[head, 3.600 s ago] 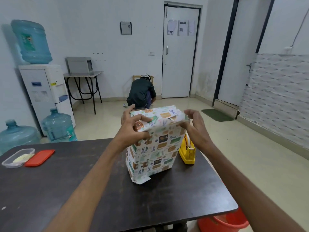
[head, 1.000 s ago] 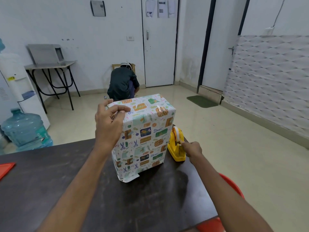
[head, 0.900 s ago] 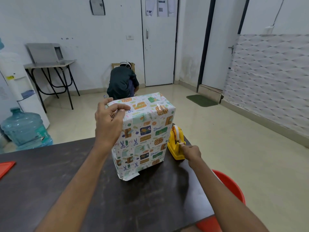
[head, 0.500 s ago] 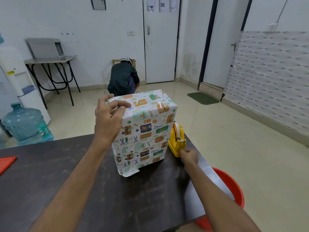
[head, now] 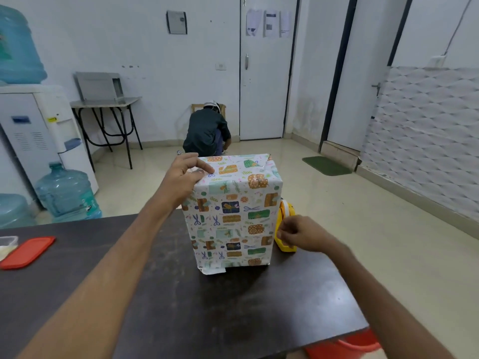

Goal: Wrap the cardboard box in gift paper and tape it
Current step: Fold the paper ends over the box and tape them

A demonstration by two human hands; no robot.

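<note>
Tabletop, dark and scuffed, filled the lower view. Its near edge was cut off by the frame, and its right edge ran off toward 5 o'clock, where a red bucket showed partly from beneath the corner. Bare surface lay open from the middle out to 9 o'clock.

Toward 12 o'clock on the table stood the gift-wrapped cardboard box, upright on one end. The paper covered every side in view, and a loose flap of paper poked out at its lower left corner. Its back and right faces were hidden.

The left hand gripped the box's top left corner, thumb and a finger laid over the top face, the other fingers out of sight behind it. The right hand was curled at 3 o'clock of the box, fingertips pinched at the near end of the yellow tape dispenser. Whether tape was between them was too small to tell. The box and that hand hid most of the dispenser.

At 9 o'clock lay a red lid, beside a clear container cropped by the frame edge.
</note>
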